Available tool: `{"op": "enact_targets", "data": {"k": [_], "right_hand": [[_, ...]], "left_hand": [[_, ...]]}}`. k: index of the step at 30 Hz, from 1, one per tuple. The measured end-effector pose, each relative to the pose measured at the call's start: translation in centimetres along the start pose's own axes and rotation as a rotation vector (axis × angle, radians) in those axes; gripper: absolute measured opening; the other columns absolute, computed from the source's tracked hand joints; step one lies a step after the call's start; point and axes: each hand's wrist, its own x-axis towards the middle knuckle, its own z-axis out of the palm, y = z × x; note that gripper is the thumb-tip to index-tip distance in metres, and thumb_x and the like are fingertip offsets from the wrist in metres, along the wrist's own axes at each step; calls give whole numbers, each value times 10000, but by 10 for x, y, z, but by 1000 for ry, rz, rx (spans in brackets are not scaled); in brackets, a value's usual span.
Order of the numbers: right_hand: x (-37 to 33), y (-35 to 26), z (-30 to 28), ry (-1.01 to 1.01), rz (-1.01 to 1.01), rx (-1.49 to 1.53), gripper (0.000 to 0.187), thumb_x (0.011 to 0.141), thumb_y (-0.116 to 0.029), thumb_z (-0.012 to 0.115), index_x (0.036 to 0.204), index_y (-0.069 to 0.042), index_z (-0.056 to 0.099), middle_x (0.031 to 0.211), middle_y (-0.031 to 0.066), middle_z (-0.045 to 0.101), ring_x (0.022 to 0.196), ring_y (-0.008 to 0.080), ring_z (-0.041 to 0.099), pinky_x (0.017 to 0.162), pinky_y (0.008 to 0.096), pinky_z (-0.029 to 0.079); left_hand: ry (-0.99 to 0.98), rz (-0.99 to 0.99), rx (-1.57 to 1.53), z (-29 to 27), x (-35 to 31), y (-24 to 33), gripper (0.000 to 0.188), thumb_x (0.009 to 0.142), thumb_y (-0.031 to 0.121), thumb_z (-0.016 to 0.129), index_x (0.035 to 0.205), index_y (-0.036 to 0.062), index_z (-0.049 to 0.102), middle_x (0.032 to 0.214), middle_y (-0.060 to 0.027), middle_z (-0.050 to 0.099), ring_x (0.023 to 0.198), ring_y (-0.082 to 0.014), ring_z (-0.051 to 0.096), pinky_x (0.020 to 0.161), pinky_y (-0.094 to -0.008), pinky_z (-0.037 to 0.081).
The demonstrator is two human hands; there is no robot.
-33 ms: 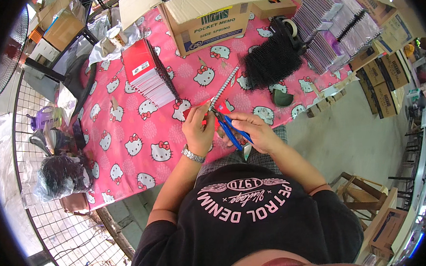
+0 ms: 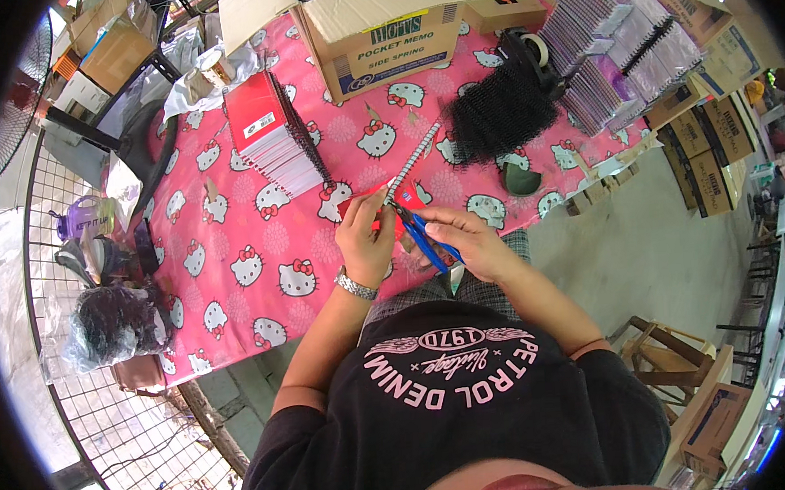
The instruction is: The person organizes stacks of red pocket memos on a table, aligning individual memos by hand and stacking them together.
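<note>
My left hand [image 2: 367, 239], with a metal watch on its wrist, grips a small red spiral notebook [image 2: 410, 195] near the table's front edge. The notebook's spiral binding [image 2: 417, 157] slants up and away to the right. My right hand [image 2: 471, 242] is closed round blue-handled pliers [image 2: 430, 248]. Their jaws meet the near end of the spiral, beside my left fingertips; the exact bite is too small to make out. Left of centre stands a stack of red-covered notebooks [image 2: 257, 118] with dark spirals along one side.
A pile of black spiral coils [image 2: 503, 120] lies to the right, with a dark green rounded piece [image 2: 521, 179] nearer me. Behind stands an open cardboard box [image 2: 399, 54]. Bundles of spiral notebooks [image 2: 587, 17] fill the far right. A plastic-wrapped bundle [image 2: 114, 325] sits at the left edge.
The pliers' handles have come slightly closer together in my right hand. My left hand and the notebook look almost unmoved.
</note>
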Motion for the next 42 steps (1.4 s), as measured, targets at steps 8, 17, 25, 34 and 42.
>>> {"op": "enact_targets", "data": {"k": [8, 17, 25, 34, 42], "right_hand": [[-2, 48, -101, 577, -381, -1185, 380, 790, -166, 695, 1152, -68, 634, 1018, 158, 623, 943, 355, 608, 857, 432, 483], [132, 23, -158, 801, -607, -1328, 215, 804, -154, 655, 979, -31, 636, 955, 196, 622, 940, 392, 600, 770, 452, 517], [175, 19, -160, 715, -361, -1727, 251, 775, -184, 690, 979, -46, 640, 910, 167, 658, 907, 354, 634, 769, 434, 531], [164, 2, -186, 528, -328, -1394, 269, 799, -159, 622, 1050, -75, 672, 926, 178, 656, 880, 359, 638, 796, 447, 513], [173, -2, -162, 634, 26, -1623, 279, 881, -253, 569, 1128, -141, 634, 1123, 141, 611, 1088, 308, 590, 885, 470, 479]], "left_hand": [[364, -728, -543, -70, -53, -65, 172, 905, 50, 625, 1037, -14, 534, 934, -83, 579, 667, -153, 620, 518, -307, 585], [343, -846, 243, -127, -128, -143, 185, 836, 123, 692, 873, 20, 542, 782, -70, 573, 646, -186, 589, 554, -342, 528], [223, -294, 1109, -129, -100, -141, 167, 773, 135, 715, 828, 27, 600, 896, -106, 597, 764, -186, 560, 688, -306, 473], [102, -970, -622, -27, -2, -199, 253, 871, 43, 592, 1097, -71, 610, 931, -82, 648, 822, -127, 619, 759, -239, 496], [142, -984, -600, -20, -5, -206, 185, 868, 35, 622, 1042, -25, 610, 976, -94, 643, 902, -173, 630, 776, -276, 512]]}}
